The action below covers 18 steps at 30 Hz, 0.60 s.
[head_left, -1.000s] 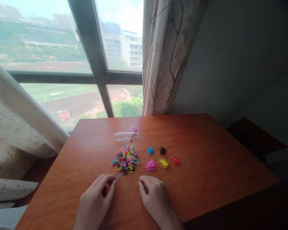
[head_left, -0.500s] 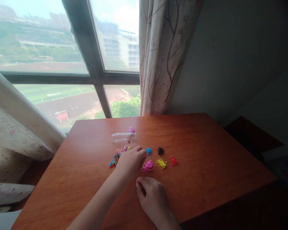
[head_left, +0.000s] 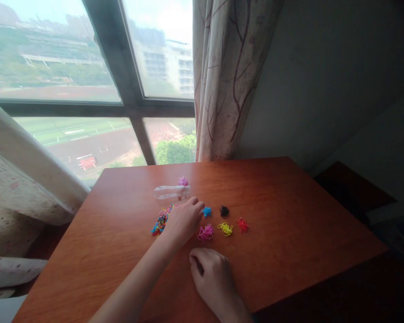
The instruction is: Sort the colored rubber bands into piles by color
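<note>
My left hand (head_left: 186,220) reaches over the table with its fingers pinched beside the small blue pile (head_left: 206,211); anything between the fingertips is too small to make out. Partly under that hand lies a mixed multicoloured pile of small bands (head_left: 160,224). My right hand (head_left: 212,271) rests curled on the wood near the front, thumb and forefinger pressed together, their contents hidden. Between the hands and to the right are a pink pile (head_left: 205,233), a yellow pile (head_left: 225,229), a black pile (head_left: 224,211) and a red pile (head_left: 243,224).
A clear plastic container (head_left: 168,192) lies on its side behind the piles, with a purple-pink object (head_left: 183,181) just beyond it. The brown table (head_left: 289,233) stands against a window, with curtains (head_left: 222,80) on both sides.
My left hand has lifted slightly away from the table, showing more of the blue pile. My right hand stays in place. The view has shifted slightly.
</note>
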{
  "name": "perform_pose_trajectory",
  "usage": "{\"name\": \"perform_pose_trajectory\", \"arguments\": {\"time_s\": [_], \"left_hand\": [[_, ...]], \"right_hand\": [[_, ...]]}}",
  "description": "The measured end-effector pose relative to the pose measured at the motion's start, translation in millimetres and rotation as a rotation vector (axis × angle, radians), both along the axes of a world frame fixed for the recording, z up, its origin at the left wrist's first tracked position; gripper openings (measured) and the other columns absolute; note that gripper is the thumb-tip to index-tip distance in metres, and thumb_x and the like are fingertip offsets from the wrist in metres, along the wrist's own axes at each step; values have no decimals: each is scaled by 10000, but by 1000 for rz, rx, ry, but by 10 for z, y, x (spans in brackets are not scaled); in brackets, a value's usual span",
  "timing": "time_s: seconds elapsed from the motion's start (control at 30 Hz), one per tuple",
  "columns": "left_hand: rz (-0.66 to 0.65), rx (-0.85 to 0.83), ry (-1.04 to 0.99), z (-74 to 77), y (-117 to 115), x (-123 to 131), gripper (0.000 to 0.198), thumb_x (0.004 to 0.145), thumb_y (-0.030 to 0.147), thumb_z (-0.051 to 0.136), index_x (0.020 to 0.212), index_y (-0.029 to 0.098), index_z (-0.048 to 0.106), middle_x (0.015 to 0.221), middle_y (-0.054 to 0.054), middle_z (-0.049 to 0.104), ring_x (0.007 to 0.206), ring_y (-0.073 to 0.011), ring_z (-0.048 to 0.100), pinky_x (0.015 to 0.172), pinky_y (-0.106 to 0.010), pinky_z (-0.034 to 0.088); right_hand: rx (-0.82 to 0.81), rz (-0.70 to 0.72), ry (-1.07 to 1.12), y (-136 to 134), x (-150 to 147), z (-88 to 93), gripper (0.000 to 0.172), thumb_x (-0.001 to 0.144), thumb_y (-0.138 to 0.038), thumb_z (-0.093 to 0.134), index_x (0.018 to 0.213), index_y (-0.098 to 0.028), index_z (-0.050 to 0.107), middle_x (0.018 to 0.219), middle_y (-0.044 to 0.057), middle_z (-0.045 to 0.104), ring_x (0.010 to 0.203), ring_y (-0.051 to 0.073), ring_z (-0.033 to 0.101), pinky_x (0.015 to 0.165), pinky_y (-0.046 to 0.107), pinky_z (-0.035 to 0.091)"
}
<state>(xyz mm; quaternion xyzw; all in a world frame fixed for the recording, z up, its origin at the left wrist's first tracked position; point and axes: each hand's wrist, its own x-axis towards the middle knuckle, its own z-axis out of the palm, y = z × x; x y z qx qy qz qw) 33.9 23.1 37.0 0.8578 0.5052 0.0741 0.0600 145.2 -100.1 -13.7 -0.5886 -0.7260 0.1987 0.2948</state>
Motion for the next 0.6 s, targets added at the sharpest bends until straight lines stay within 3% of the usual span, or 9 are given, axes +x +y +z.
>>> {"name": "perform_pose_trajectory", "arguments": {"time_s": [0.17, 0.27, 0.43, 0.6], "left_hand": [[111, 32, -25, 54, -173, -360, 231, 962, 299, 431, 1005, 248, 652, 1057, -44, 668, 779, -188, 682, 569, -249, 402], [173, 90, -145, 30, -325, -657, 227, 957, 330, 442, 1011, 248, 647, 1026, -24, 682, 791, -173, 684, 606, -241, 428], [259, 121, -296, -129, -601, -987, 211, 935, 345, 469, 950, 242, 653, 836, 15, 663, 580, -115, 601, 546, -221, 417], [219, 74, -405, -343, -817, -1021, 186, 932, 304, 469, 956, 241, 643, 816, 25, 648, 584, -101, 593, 565, -200, 446]], "right_hand": [[-1, 10, 18, -9, 1, -15, 183, 856, -95, 508, 839, -231, 628, 791, -15, 692, 732, 147, 630, 661, 233, 349], [2, 4, -2, -13, -8, -13, 169, 859, -104, 520, 838, -237, 621, 785, -23, 687, 727, 147, 628, 652, 240, 340], [23, -16, -53, -5, -32, 13, 153, 871, -122, 521, 826, -234, 614, 758, -20, 685, 692, 141, 625, 626, 241, 330], [28, -38, -114, 16, -62, 35, 147, 878, -126, 532, 841, -239, 619, 740, -23, 691, 672, 141, 640, 599, 241, 322]]}}
